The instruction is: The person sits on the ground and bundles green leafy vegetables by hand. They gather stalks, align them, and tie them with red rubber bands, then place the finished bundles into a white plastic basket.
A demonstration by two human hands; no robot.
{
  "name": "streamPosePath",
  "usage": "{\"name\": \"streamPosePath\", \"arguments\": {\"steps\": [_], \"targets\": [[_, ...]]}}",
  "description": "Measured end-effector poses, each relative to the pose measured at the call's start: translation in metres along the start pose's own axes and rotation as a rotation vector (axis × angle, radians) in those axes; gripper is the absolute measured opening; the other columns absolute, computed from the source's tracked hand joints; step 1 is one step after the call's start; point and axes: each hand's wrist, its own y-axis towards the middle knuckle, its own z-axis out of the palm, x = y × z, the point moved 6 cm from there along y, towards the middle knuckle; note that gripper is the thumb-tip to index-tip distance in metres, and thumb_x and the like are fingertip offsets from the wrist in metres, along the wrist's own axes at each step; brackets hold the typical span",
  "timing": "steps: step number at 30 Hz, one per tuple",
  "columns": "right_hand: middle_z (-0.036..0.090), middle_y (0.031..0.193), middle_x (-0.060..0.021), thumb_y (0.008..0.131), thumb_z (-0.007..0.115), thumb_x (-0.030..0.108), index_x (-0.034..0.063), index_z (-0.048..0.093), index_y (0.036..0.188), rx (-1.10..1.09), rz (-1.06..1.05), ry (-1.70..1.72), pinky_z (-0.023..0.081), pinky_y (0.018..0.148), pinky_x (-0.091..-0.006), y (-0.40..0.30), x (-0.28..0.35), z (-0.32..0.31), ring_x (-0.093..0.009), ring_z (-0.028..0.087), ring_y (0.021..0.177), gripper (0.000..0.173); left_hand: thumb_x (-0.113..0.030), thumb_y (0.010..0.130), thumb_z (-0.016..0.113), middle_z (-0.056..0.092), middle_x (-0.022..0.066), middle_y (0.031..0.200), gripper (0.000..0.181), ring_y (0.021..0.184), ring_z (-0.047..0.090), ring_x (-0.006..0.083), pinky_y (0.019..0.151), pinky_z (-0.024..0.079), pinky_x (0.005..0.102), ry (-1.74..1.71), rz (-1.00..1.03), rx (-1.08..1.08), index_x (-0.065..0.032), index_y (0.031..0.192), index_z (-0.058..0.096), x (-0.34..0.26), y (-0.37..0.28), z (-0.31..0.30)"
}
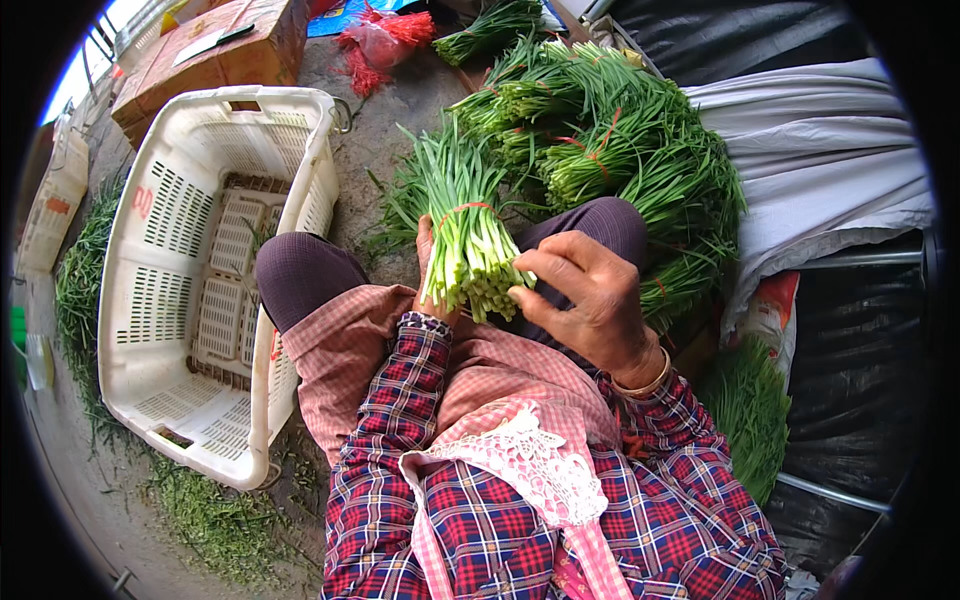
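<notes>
A bundle of garlic chives [469, 247] with pale cut stem ends towards me is held over my lap, a red tie [474, 206] around its stems. My left hand [431, 277] grips it from the left and beneath, mostly hidden behind the stems. At the right edge of the stem ends, my right hand [589, 300] pinches a stem between thumb and forefinger. Tied green bundles [592, 161] are heaped beyond and to the right of my knee, several with red ties.
An upright white plastic crate [259, 442] stands left of my knee. Loose trimmings [210, 517] and green leaves [90, 277] lie around it. Beyond are a cardboard box [217, 60] with a knife on it and red ties [382, 45]. Grey cloth [817, 157] lies at the right.
</notes>
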Motion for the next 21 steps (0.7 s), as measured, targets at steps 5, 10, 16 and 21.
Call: {"name": "streamPosePath", "arguments": {"steps": [5,10,16,21], "targets": [[0.063,0.095,-0.0025,0.068,0.086,0.012,0.011,0.074,0.099,0.077,-0.055,-0.061,0.052,0.069,-0.0344,-0.005,0.01,0.017,-0.02,0.063,0.079,0.033,-0.057,0.099,0.039,0.072,0.0234,0.111,0.072,0.095,0.072,0.0362,0.091,0.059,0.0475,0.163,-0.035,-0.131,0.0058,0.125,0.062,0.004,0.002,-0.004],[0.061,0.095,-0.0026,0.073,0.083,0.017,0.0118,0.071,0.097,0.105,-0.091,-0.187,0.047,0.073,-0.0372,0.0,0.01,0.029,-0.022,0.063,0.085,0.028,-0.062,0.103,0.031,0.072,0.0199,0.111,0.074,0.097,0.071,0.0348,0.091,0.058,0.0487,0.187,-0.022,-0.147,0.0006,0.128,0.061,0.0,0.003,-0.008],[0.06,0.09,-0.0034,0.076,0.079,0.012,0.0095,0.066,0.091,0.194,-0.159,-0.273,0.047,0.072,-0.0386,-0.006,0.007,0.038,-0.023,0.063,0.082,0.019,-0.054,0.103,0.037,0.07,0.0226,0.114,0.068,0.099,0.071,0.0359,0.095,0.057,0.049,0.236,0.02,-0.17,0.004,0.127,0.061,-0.009,0.008,-0.025],[0.059,0.082,-0.0077,0.082,0.074,0.01,0.0065,0.062,0.086,0.17,-0.056,-0.011,0.047,0.069,-0.0389,-0.008,-0.001,0.028,-0.026,0.062,0.076,0.013,-0.052,0.1,0.042,0.071,0.0248,0.113,0.066,0.098,0.071,0.0387,0.095,0.057,0.0509,0.234,0.056,-0.243,0.005,0.127,0.06,-0.018,0.015,-0.047]]}}
